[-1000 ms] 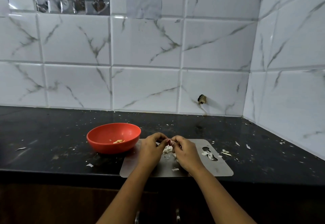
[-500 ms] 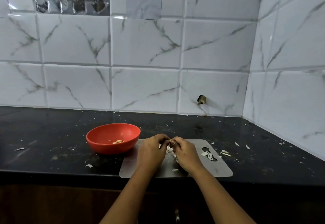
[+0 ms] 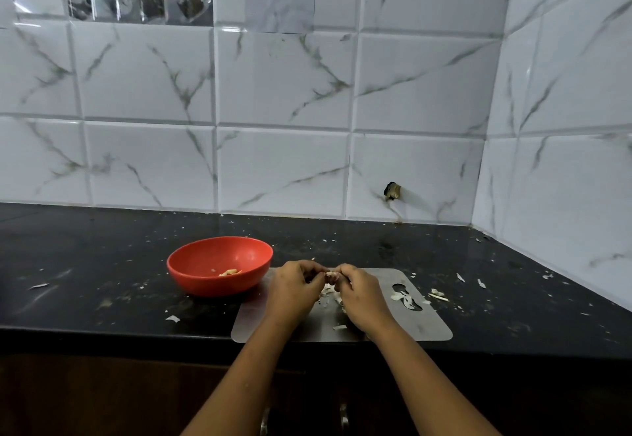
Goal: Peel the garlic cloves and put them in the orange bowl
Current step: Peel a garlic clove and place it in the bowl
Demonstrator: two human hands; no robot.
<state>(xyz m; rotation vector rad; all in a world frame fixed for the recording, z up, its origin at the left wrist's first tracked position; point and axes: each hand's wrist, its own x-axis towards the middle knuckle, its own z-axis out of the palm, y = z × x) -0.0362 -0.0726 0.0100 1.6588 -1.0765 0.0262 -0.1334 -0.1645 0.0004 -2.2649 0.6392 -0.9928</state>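
Hands: left hand (image 3: 294, 288) and right hand (image 3: 359, 293) pinch one garlic clove (image 3: 331, 275) over the board (image 3: 424, 324).
Done: some peeled pieces (image 3: 229, 272) in the orange bowl (image 3: 191, 273).
Left: this clove's skin, then dropping it in.

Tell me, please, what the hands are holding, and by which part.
A garlic clove, pinched at its left end by the left hand and at its right end by the right hand.
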